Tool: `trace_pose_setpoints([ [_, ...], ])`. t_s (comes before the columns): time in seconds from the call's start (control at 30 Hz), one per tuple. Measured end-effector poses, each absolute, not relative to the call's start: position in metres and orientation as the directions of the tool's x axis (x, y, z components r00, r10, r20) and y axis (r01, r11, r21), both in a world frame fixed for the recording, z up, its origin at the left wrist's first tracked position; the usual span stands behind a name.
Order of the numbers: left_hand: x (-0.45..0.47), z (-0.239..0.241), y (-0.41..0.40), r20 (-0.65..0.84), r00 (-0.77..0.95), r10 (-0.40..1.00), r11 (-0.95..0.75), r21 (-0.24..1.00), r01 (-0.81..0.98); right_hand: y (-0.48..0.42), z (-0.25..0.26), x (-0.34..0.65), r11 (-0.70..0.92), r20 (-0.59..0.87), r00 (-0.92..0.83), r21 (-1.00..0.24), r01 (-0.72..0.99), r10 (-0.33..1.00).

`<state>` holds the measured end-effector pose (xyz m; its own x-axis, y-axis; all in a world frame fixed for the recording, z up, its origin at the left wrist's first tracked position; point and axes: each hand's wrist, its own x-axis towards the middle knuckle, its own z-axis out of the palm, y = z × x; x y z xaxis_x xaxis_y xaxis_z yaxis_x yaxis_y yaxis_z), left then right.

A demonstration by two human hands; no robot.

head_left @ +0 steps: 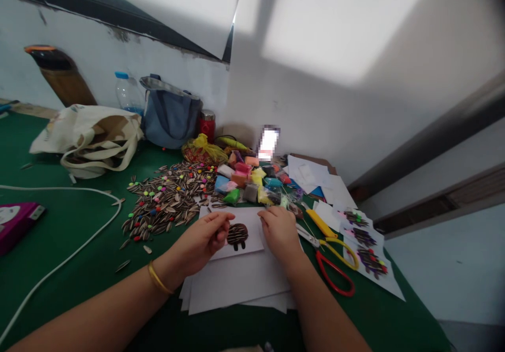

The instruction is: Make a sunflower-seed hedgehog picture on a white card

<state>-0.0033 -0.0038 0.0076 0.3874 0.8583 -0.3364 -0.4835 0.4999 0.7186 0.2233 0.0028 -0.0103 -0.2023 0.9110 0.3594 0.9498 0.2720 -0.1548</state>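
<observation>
A small white sheet [252,241] lies on a stack of larger white papers [236,278]. On it is a dark brown rounded clay shape [239,233] with two short legs and striped sunflower seeds set in it. My left hand [209,236], with a gold bangle on the wrist, is closed just left of the shape; whatever its fingers hold is too small to make out. My right hand [281,231] bends its closed fingers over the sheet's right side, hiding anything between them. Beyond my left hand spreads a heap of sunflower seeds [169,202] mixed with small coloured balls.
Packets of coloured clay [252,181] lie behind the sheet. Scissors [331,257] and a yellow cutter [321,223] are at right, beside finished seed figures on paper [371,262]. A phone [268,143], blue bag [171,115] and cloth tote [90,136] stand behind; a white cable [79,247] crosses the left.
</observation>
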Motion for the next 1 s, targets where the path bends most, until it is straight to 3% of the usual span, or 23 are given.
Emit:
trace_pose_setpoints([
  [0.17,-0.006,0.017,-0.002,-0.416,0.416,0.808,0.589,0.575,-0.569,0.002,-0.016,0.221,0.232,0.358,-0.175,-0.120,0.965,0.917],
  [0.4,-0.002,0.019,-0.004,-0.419,0.401,0.815,0.580,0.592,-0.560,-0.015,0.001,0.199,0.480,0.594,-0.232,-0.299,0.825,0.770],
  [0.6,-0.001,0.019,-0.009,-0.373,0.403,0.836,0.547,0.621,-0.561,-0.028,0.006,0.184,0.594,0.696,-0.238,-0.328,0.734,0.678],
  [1.0,0.002,0.019,-0.015,-0.309,0.480,0.821,0.547,0.667,-0.506,-0.030,0.005,0.170,0.660,0.647,-0.343,-0.338,0.671,0.681],
])
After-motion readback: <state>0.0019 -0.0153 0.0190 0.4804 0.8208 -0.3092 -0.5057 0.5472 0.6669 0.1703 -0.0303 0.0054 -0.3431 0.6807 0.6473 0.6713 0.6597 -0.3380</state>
